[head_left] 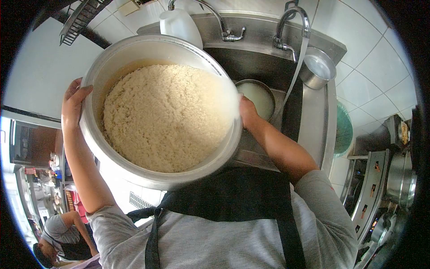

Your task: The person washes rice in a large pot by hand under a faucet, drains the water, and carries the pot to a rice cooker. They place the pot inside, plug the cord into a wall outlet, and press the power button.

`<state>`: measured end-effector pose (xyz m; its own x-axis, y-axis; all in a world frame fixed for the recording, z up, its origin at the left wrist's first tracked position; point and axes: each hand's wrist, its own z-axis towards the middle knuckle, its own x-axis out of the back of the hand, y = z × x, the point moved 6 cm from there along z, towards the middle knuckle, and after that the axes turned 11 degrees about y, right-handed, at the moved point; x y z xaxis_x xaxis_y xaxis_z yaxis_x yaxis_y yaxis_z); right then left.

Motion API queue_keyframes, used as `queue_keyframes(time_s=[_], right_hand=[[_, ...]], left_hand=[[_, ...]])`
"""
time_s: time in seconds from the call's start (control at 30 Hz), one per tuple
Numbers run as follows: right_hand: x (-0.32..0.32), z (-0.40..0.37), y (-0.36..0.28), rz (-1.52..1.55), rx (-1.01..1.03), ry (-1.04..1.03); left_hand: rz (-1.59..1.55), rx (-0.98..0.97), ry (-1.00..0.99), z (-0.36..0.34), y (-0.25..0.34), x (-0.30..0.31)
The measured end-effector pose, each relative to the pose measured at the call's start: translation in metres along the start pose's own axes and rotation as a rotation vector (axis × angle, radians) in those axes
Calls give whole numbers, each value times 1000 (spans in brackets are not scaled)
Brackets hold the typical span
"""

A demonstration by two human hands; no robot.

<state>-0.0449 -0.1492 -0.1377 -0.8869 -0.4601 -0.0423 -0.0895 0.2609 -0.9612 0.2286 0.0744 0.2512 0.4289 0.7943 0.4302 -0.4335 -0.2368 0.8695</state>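
A big metal pot (148, 174) full of wet pale rice (156, 116) is held up in front of my body, by the sink. My left hand (74, 101) grips its left rim, with the thumb over the edge and the fingers mostly behind the wall. On the opposite side my right hand (247, 111) is closed on the right rim, its fingers partly hidden. Cloudy water (224, 101) gathers at the pot's right side. Just beyond my right hand, a round pan (257, 96) of whitish liquid sits in the sink (244, 58).
Two faucets (291, 24) rise behind the sink; a pale stream or hose hangs from the right one. A white plastic jug (179, 27) stands behind the pot. A small metal pot (317, 67) and a green bin (343, 130) are at right. Another person (67, 233) is at lower left.
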Motion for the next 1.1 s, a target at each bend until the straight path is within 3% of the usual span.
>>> queue_keyframes(time_s=[0.07, 0.77, 1.1], right_hand=[[-8, -3, 10, 513, -259, -11], [-3, -16, 10, 543, -261, 118], [4, -29, -5, 412, -291, 151]], left_hand=[[-15, 9, 18, 1, -1, -1], [7, -20, -16, -8, 13, -11], [-7, -53, -53, -2, 10, -11]])
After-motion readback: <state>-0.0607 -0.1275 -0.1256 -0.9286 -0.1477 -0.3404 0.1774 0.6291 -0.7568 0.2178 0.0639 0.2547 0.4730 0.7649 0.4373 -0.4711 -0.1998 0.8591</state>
